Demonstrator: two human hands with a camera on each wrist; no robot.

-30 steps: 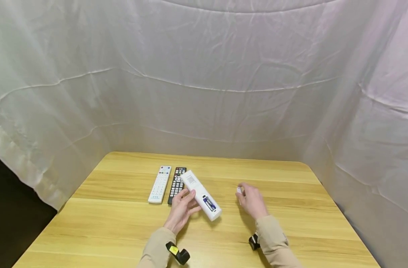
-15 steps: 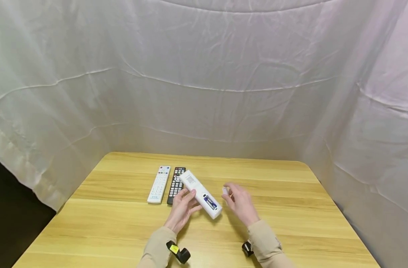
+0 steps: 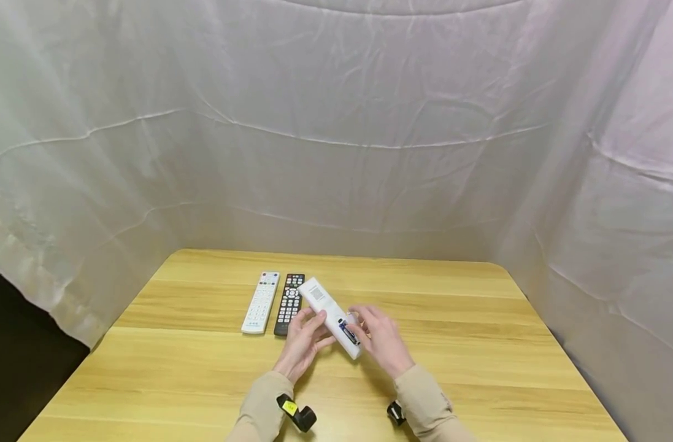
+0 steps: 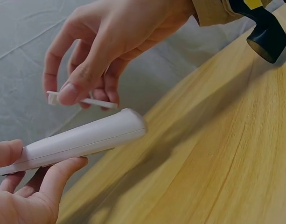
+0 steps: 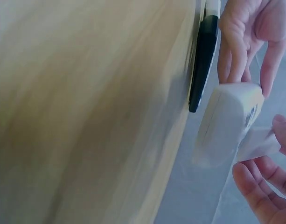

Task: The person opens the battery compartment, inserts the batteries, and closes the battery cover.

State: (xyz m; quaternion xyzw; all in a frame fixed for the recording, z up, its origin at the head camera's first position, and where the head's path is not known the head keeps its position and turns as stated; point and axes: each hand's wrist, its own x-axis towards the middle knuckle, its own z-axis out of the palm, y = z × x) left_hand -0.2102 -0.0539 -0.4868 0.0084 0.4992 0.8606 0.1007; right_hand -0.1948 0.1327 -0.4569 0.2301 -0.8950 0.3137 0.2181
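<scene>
My left hand (image 3: 301, 345) grips a white remote control (image 3: 326, 305), held above the table with its back up. Batteries (image 3: 347, 331) lie in the remote's uncovered compartment. Between thumb and fingers, my right hand (image 3: 384, 341) pinches a small white battery cover (image 4: 100, 102). In the left wrist view the cover is just above the remote's end, with a small gap between them. The right wrist view has the cover beside the open compartment, partly hidden by the fingers.
On the wooden table (image 3: 480, 344), a black remote (image 3: 289, 304) lies left of the held one, partly behind the left hand. Further left lies another white remote (image 3: 261, 302). A grey cloth (image 3: 342, 184) hangs behind and around the table.
My right hand has moved left with the battery cover, from over the table to the compartment of the white remote. The left hand and its remote have hardly moved.
</scene>
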